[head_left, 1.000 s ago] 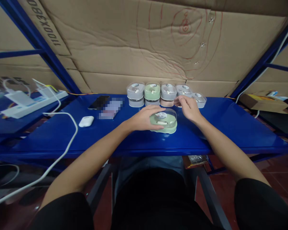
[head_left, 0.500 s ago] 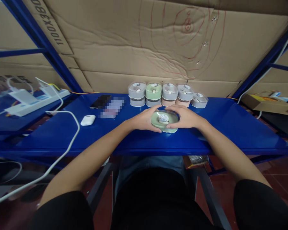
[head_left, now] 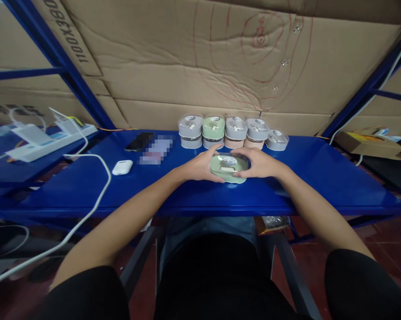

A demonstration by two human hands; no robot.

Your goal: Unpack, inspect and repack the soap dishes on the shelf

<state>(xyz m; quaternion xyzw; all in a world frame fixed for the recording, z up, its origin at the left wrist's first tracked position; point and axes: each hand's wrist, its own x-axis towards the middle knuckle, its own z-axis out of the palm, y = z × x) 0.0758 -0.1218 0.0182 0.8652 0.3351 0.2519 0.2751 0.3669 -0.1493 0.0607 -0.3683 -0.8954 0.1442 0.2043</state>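
Note:
Between my two hands is a green plastic box with a clear lid (head_left: 229,166), with a round label and a pale tab on top. My left hand (head_left: 203,166) grips its left side, thumb along the front edge. On the right side my right hand (head_left: 258,163) closes round it, fingers over the back corner. The box is at or just above the blue tabletop; which of the two I cannot tell. Behind it stands a row of similar boxes, stacked in twos, among them a green-topped one (head_left: 214,126) and a grey one (head_left: 191,126).
At the row's right end a single grey box (head_left: 277,140) sits on the blue table (head_left: 320,178). To the left lie a white earbud case (head_left: 122,167) and a dark phone (head_left: 139,141). A power strip (head_left: 50,144) with a white cable (head_left: 102,195) is further left. Cardboard (head_left: 160,58) walls the back.
The green box has tilted slightly between my hands, so its label and tab show a little differently. Both hands keep their hold in nearly the same place.

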